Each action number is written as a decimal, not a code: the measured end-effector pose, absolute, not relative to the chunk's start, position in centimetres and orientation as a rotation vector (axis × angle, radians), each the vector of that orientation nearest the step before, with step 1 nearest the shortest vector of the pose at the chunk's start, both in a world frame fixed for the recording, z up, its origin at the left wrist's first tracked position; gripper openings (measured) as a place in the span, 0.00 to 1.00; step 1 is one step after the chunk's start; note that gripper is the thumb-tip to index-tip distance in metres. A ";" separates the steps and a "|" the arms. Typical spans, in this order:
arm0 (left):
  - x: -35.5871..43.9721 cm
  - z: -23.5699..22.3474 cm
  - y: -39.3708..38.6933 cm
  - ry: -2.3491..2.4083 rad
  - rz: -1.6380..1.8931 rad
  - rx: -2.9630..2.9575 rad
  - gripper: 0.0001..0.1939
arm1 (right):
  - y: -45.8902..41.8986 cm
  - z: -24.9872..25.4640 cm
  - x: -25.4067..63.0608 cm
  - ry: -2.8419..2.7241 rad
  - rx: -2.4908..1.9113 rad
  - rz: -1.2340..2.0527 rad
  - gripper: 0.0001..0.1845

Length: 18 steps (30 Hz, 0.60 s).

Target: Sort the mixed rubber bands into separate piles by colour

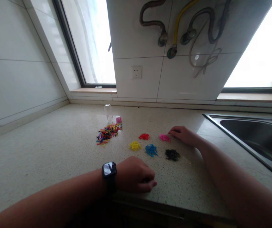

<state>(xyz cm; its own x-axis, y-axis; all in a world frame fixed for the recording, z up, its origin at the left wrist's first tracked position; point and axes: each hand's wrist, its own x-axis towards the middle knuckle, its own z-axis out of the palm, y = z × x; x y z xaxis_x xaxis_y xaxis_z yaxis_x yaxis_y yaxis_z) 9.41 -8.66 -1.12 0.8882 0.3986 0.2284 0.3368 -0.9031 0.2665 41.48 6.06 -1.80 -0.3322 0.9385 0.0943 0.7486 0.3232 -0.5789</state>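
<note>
My left hand (136, 174), with a watch (109, 169) on its wrist, rests in a loose fist at the counter's front edge; nothing shows in its curled fingers. My right hand (183, 135) lies at the right side of a pink pile of small rubber bands (164, 137). Its fingers are bent together, and whatever they hold is too small to make out. Nearby are a red pile (144, 136), a yellow pile (135, 146), a blue pile (151, 150) and a black pile (172, 155) of bands. Farther left lies a larger mixed-colour heap (107, 134).
Behind the mixed heap stand a small clear bottle (108, 112), apparently upside down, and a pink cap (119, 120). A steel sink (212, 118) is set into the speckled counter (55, 148) at right. Hoses and a socket (137, 72) are on the tiled wall.
</note>
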 end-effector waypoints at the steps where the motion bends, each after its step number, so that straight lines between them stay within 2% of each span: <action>1: 9.4 -1.1 -8.7 0.558 0.410 2.836 0.14 | 6.1 -1.8 41.5 -2.187 -1.488 0.616 0.19; 18: 9.5 -1.2 -8.6 0.544 0.409 2.871 0.14 | 6.2 -1.9 41.5 -2.229 -1.490 0.577 0.18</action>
<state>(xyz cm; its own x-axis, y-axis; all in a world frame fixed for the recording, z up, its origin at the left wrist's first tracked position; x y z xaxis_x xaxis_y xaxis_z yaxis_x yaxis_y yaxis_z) 9.46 -8.64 -1.20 0.8944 0.3820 0.2326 0.3293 -0.9144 0.2355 41.51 6.20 -1.92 -0.3541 0.9303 0.0958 0.7668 0.3475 -0.5396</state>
